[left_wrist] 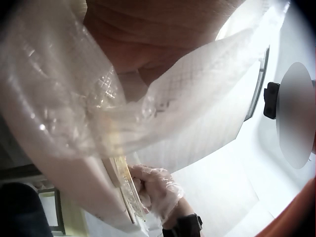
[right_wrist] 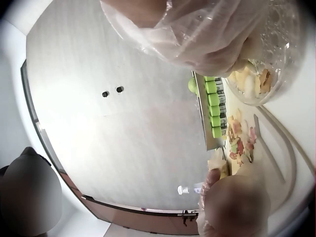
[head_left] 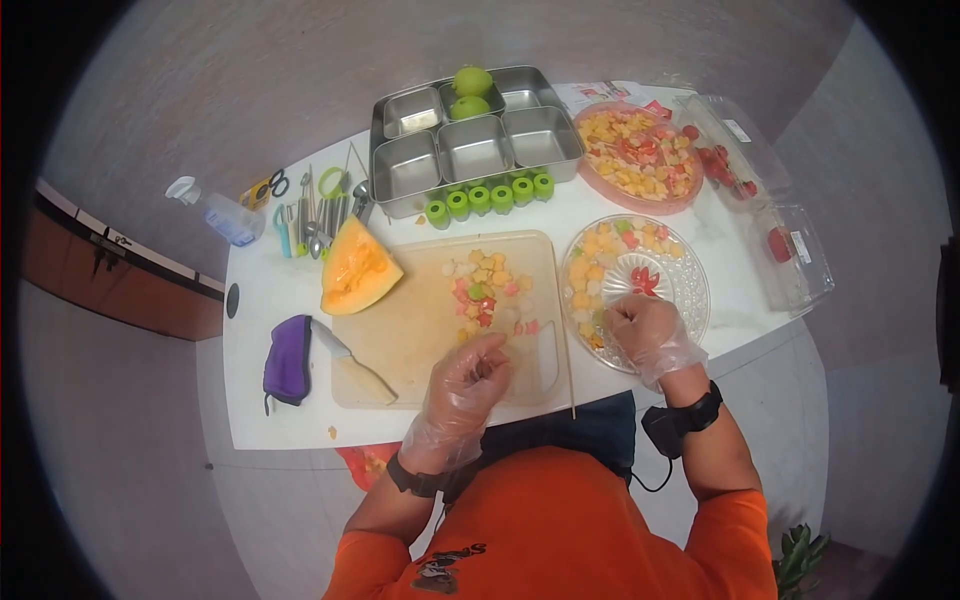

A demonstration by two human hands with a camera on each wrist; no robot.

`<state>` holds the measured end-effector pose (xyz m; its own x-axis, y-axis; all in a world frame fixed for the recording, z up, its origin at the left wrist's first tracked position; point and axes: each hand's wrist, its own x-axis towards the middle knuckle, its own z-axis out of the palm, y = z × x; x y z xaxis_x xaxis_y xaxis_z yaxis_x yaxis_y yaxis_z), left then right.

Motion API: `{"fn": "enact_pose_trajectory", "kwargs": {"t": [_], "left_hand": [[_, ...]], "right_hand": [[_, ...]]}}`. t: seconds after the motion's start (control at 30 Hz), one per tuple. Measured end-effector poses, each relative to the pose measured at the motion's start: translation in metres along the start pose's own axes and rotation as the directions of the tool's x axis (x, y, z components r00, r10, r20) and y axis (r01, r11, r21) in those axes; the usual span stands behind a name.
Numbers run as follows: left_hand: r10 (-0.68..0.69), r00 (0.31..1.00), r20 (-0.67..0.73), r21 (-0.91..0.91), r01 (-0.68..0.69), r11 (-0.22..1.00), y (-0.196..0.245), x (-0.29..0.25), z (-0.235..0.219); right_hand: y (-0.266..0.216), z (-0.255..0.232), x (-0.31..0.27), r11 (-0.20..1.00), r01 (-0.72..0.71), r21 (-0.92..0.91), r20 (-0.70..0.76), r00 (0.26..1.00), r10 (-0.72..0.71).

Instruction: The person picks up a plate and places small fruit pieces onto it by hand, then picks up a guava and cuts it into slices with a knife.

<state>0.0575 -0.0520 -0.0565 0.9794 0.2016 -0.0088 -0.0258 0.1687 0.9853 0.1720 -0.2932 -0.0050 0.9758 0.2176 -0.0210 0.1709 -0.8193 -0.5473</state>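
Observation:
My right hand (head_left: pixel 648 335), in a clear plastic glove, is low over the left front of a clear glass plate (head_left: pixel 690 312). Thumb and fingers are bent together, pinching a small greenish fruit piece (head_left: pixel 600 315) at the fruit along the rim. Yellow and orange cut-outs (head_left: pixel 583 285) line that side, and red pieces (head_left: pixel 645 280) form a small flower in the middle. Also gloved, my left hand (head_left: pixel 465 385) hovers loosely curled over the front of the cutting board (head_left: pixel 400 345), with nothing visible in it. Star-shaped and other small fruit pieces (head_left: pixel 485 290) lie beyond it.
A melon wedge (head_left: pixel 358 268) and a knife (head_left: pixel 355 365) lie at the board's left, beside a purple pouch (head_left: pixel 289 360). Behind are a steel compartment tray (head_left: pixel 405 200), green-topped cutters (head_left: pixel 480 200) and a pink fruit-filled platter (head_left: pixel 640 203). Clear plastic boxes (head_left: pixel 795 265) stand right.

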Motion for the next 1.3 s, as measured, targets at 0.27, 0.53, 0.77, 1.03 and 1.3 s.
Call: {"fn": "enact_pose_trajectory", "kwargs": {"t": [0.27,0.53,0.77,1.03,1.3], "left_hand": [[-0.014,0.999,0.046,0.017,0.013,1.000,0.002,-0.002,-0.003],[0.358,0.818,0.451,0.765,-0.561,0.316,0.045,0.044,0.025],[0.066,0.859,0.507,0.851,-0.511,0.121,0.029,0.061,0.044],[0.083,0.867,0.491,0.866,-0.496,0.063,0.032,0.065,0.048],[0.060,0.866,0.496,0.867,-0.498,0.023,0.027,0.065,0.040]], "right_hand": [[0.002,-0.001,-0.005,0.991,0.079,-0.106,0.003,0.997,-0.079],[-0.016,-0.031,-0.033,0.956,0.108,0.272,-0.207,0.977,-0.051],[0.001,-0.031,-0.052,0.905,0.094,0.415,-0.245,0.970,0.011],[-0.006,-0.031,-0.048,0.936,0.125,0.328,-0.103,0.990,-0.096],[-0.009,-0.017,-0.050,0.916,0.260,0.305,-0.113,0.965,-0.236]]}}
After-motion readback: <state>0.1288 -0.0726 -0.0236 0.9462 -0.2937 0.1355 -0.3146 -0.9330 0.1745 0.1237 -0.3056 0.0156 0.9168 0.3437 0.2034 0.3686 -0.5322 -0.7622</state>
